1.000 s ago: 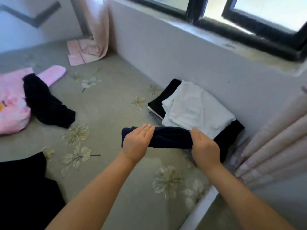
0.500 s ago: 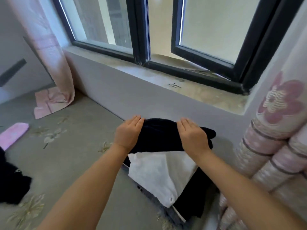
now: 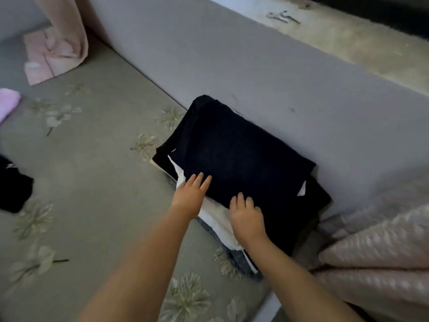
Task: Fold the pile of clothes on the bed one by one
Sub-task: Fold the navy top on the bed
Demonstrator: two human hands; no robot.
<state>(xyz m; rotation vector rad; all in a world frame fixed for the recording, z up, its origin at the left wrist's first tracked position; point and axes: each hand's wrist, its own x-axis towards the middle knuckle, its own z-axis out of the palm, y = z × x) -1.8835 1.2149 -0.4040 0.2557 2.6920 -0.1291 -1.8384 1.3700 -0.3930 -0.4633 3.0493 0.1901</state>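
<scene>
A folded dark navy garment [image 3: 234,152] lies flat on top of a stack of folded clothes against the grey wall. Under it a white folded garment [image 3: 217,217] sticks out at the near edge, with black folded clothes [image 3: 311,214] beneath. My left hand [image 3: 190,194] rests flat on the navy garment's near left corner, fingers spread. My right hand [image 3: 247,214] lies on its near edge, fingers slightly curled and pressing down. Neither hand grips cloth. On the bed at the far left lie an unfolded black garment [image 3: 12,184] and the tip of a pink garment [image 3: 8,102].
The bed has a grey-green sheet with pale flowers [image 3: 88,173]. A pink curtain [image 3: 67,26] hangs down at the back left onto the bed. A pink patterned curtain [image 3: 380,247] bunches at the right. The window sill [image 3: 362,40] runs above the wall.
Both hands carried the folded navy garment from in front of me over to the stack and laid it on the white garment. Their grip has loosened and they now rest on top.
</scene>
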